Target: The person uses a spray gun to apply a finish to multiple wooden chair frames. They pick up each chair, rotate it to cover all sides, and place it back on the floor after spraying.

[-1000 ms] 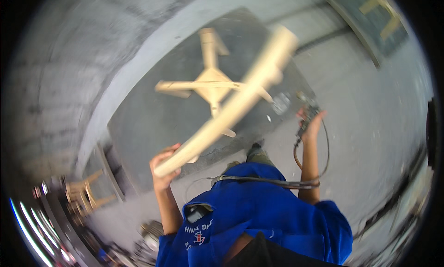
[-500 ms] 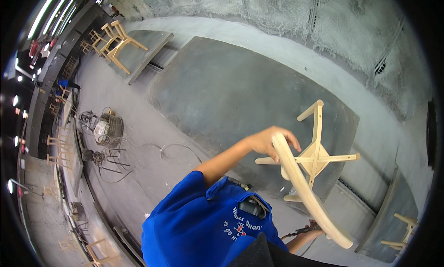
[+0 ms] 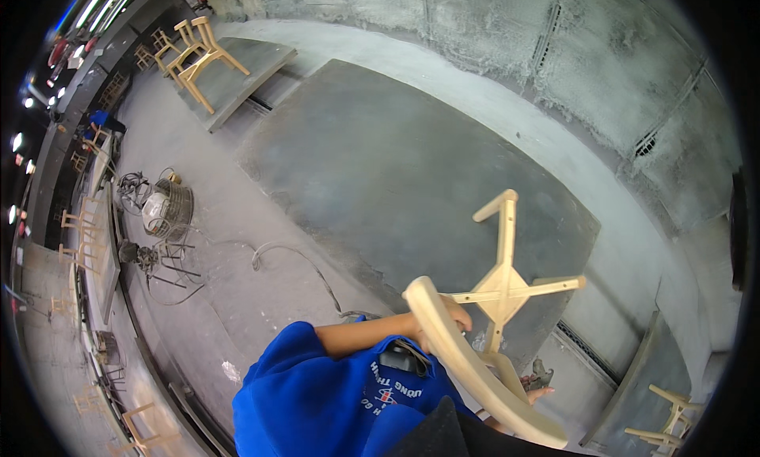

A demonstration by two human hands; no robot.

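1. One pale wooden chair frame (image 3: 502, 292) lies toward half past four from the middle of the view, over the near end of a large grey table (image 3: 380, 156); whether its legs touch the table I cannot tell.
2. Its thick curved rail (image 3: 467, 362) is nearest the wearer, one end pointing to eleven o'clock, the other between four and five. Beyond it, bars meet at a diamond-shaped middle, one reaching up to twelve.
3. Left hand (image 3: 457, 314), toward five o'clock, is curled around the upper part of the rail, bent fingers showing past its far side; the palm is hidden.
4. Right hand (image 3: 540, 394), toward half past four and farther out, holds a grey spray gun (image 3: 541, 374). The rail covers much of this hand, so how tightly it closes cannot be told.
5. At six o'clock, a chest pocket (image 3: 408, 379) on the blue shirt (image 3: 309, 386) contains a dark object (image 3: 405, 361).
6. At nine o'clock, a round ribbed vessel (image 3: 179, 210) stands on the floor (image 3: 229, 306); its contents cannot be made out. A hose (image 3: 301, 255) curves across at eight.
7. Toward half past ten, wooden chairs (image 3: 207, 59) stand on a second table (image 3: 265, 59).
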